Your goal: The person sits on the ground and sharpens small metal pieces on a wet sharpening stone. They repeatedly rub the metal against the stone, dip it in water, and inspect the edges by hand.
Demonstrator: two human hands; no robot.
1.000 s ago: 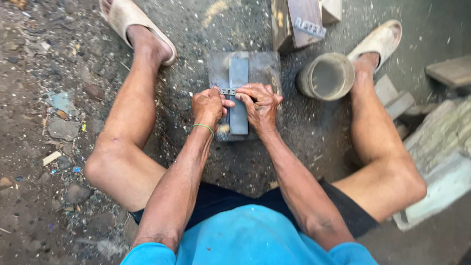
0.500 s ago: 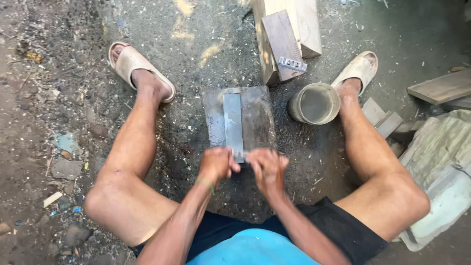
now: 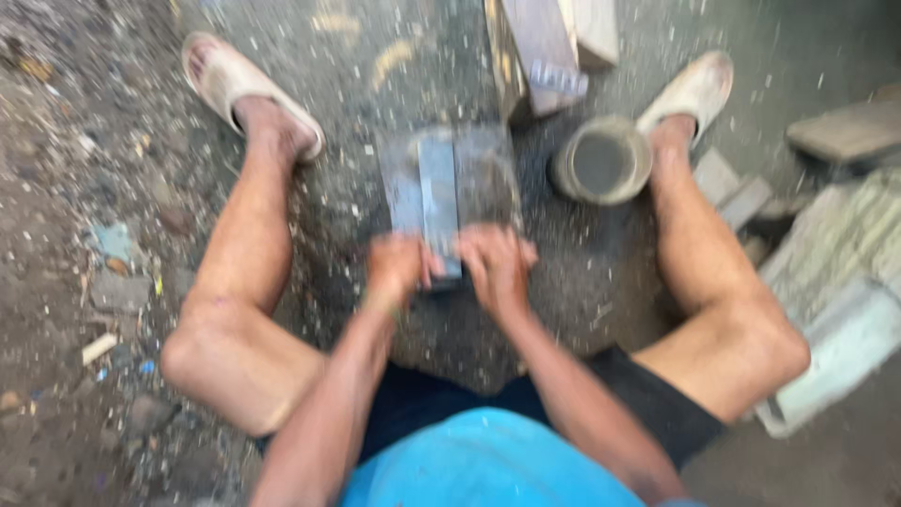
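The picture is blurred by motion. I sit on the ground with my knees spread. A long grey sharpening stone point(image 3: 438, 202) lies on a flat grey slab point(image 3: 488, 178) between my legs. My left hand point(image 3: 397, 268) and my right hand point(image 3: 496, 266) sit side by side at the near end of the stone, fingers curled down onto it. Whatever they press against the stone is hidden under the fingers and lost in the blur.
A round container of murky water point(image 3: 602, 161) stands right of the slab by my right foot. Wooden blocks point(image 3: 544, 52) lie beyond it. More wood pieces point(image 3: 849, 131) and pale sheeting point(image 3: 835, 310) are at the right. Rubble litters the dirt at the left.
Both hands have slid back along the stone towards my body, from its middle to its near end. The view shifted and has turned blurry.
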